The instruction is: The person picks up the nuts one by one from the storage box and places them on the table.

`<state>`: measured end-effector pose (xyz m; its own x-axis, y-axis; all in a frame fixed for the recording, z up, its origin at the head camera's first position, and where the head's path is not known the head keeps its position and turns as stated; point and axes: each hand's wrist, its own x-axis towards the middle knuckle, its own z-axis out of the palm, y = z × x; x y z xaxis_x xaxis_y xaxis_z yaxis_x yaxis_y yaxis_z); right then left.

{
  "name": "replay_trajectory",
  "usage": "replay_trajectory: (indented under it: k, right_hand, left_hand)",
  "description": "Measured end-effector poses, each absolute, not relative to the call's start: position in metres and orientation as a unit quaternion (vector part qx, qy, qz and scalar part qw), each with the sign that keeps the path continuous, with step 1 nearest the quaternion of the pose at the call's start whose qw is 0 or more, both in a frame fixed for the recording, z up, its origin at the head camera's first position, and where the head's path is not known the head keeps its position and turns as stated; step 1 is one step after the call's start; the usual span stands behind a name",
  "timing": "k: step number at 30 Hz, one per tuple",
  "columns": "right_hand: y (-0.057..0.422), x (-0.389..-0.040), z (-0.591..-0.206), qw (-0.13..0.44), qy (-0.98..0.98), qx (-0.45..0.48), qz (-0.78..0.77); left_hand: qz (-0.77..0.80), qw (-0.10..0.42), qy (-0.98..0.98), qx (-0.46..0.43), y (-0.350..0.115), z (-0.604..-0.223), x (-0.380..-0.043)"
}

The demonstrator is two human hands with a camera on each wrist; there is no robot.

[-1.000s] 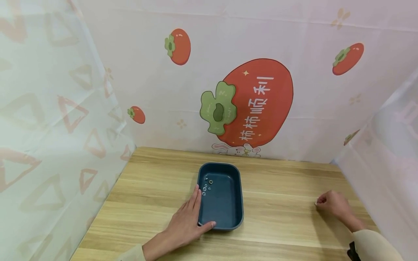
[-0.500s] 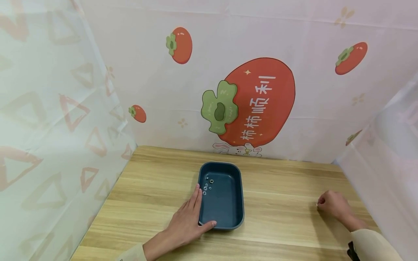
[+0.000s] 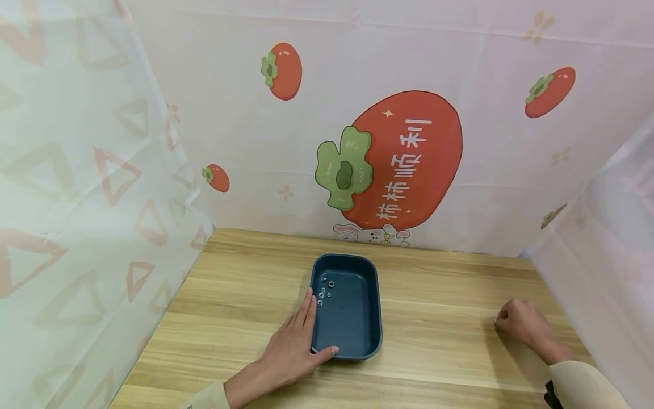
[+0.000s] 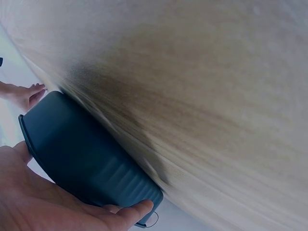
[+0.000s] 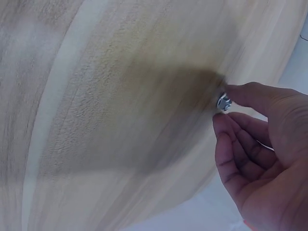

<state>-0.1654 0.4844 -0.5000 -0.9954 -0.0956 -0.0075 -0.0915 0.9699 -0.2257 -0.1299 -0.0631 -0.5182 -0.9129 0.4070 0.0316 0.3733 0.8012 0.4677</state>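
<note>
Metal nut (image 5: 224,102), small and bright, pinched between thumb and fingertip of your right grip (image 3: 522,325); the other fingers curl in beside. Position: near the table (image 3: 439,352), at the blue tray's (image 3: 352,329) 3 o'clock, well apart from it. Cannot tell whether the nut touches the tabletop.

Your left grip (image 3: 290,345) sits at the tray's 8 o'clock, unclenched: fingers straight, laid against the outer wall at 9 o'clock, thumb over the rim near 7 o'clock.

Inside the tray, towards 10 o'clock, several small metal pieces (image 3: 321,295) lie loosely grouped on its floor. Some look ring-shaped; the smallest are too small to tell.

Beyond the table, at your 12 o'clock, hangs a pale backdrop (image 3: 245,125) printed with orange-red fruit (image 3: 434,170). Your sleeves (image 3: 585,386) are beige.
</note>
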Motion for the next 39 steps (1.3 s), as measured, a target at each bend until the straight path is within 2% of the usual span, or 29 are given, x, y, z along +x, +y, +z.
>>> replay_trajectory:
  k: [6,19,39]
  right_hand:
    - [0.477,-0.162,-0.492,-0.014,0.993,-0.028,-0.115]
    - [0.427,-0.169,-0.478,-0.063,0.989,-0.099,-0.089]
    - [0.357,-0.185,-0.456,-0.09,0.98,-0.148,-0.095]
  left_hand:
    - [0.239,0.035,0.948,0.207,-0.063,-0.519,-0.13]
    - [0.254,0.046,0.945,0.2,-0.064,-0.518,-0.13]
    - [0.254,0.054,0.946,0.196,-0.062,-0.518,-0.129]
